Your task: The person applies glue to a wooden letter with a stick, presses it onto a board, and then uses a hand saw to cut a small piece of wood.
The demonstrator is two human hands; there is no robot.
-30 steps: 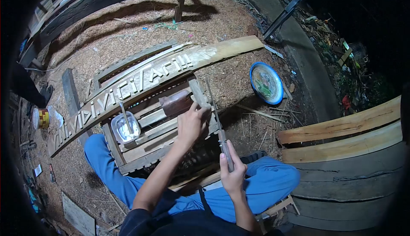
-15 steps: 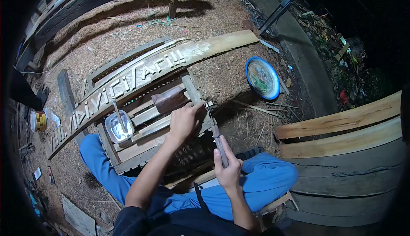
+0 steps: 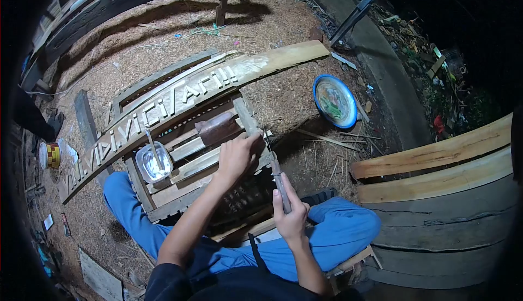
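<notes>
My left hand [image 3: 236, 157] is closed around a thin strip of wood [image 3: 267, 134], whose pale end sticks out past the fingers over the right edge of a slatted wooden frame [image 3: 246, 115]. In my right hand [image 3: 290, 213] is the wooden handle of a knife [image 3: 279, 184]. Its narrow blade points away from me, close beside the strip's end; whether they touch I cannot tell. A brown block [image 3: 216, 129] lies on the slats beyond my left hand. Left of it, a clear plastic tub [image 3: 154, 162] holds white stuff and a stick.
A long board [image 3: 286, 57] with raised letters lies across the frame's far side. A blue-rimmed round tray [image 3: 334, 100] stands on the ground to the right. Planks [image 3: 436, 178] lie at the far right. A yellow-labelled can [image 3: 50, 155] and a person's dark-clothed leg [image 3: 35, 117] are at left.
The view has shifted very slightly. Both hands keep their grips in nearly the same place, the blade still beside the strip's end.
</notes>
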